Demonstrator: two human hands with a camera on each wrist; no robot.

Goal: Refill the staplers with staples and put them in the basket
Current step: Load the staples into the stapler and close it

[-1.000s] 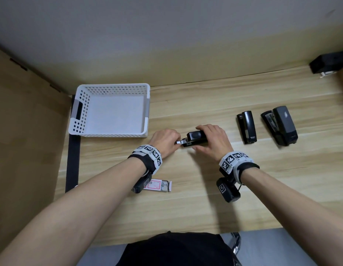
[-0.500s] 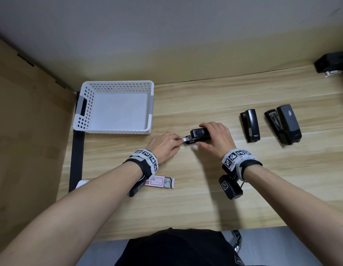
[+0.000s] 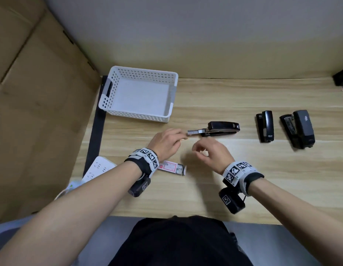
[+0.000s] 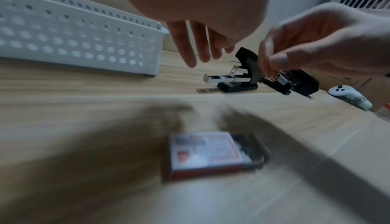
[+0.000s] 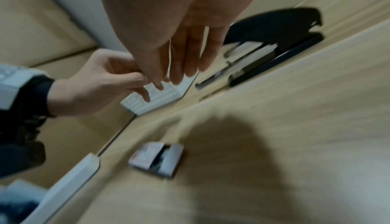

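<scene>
A black stapler (image 3: 222, 128) lies on the wooden table with its metal staple tray (image 3: 193, 132) slid out to the left. In the left wrist view the stapler's (image 4: 236, 86) black top stands tilted up over the tray (image 4: 213, 78). My left hand (image 3: 183, 135) hovers at the tray's end, fingers relaxed, nothing seen in them. Nearer me than the stapler, my right hand (image 3: 197, 150) hangs loosely curled and empty. A red and white staple box (image 3: 171, 167), partly slid open, lies near my left wrist. The white basket (image 3: 113, 96) stands at the back left.
Two more black staplers (image 3: 265, 128) (image 3: 299, 129) lie to the right. A white power strip (image 3: 98, 168) sits at the table's left edge beside a cardboard wall. A black object (image 3: 341, 79) sits at the far right corner.
My right hand has let go of the stapler and drawn back toward me. The stapler now lies uncovered with its tray pulled out, and my left fingers have loosened at the tray's end.
</scene>
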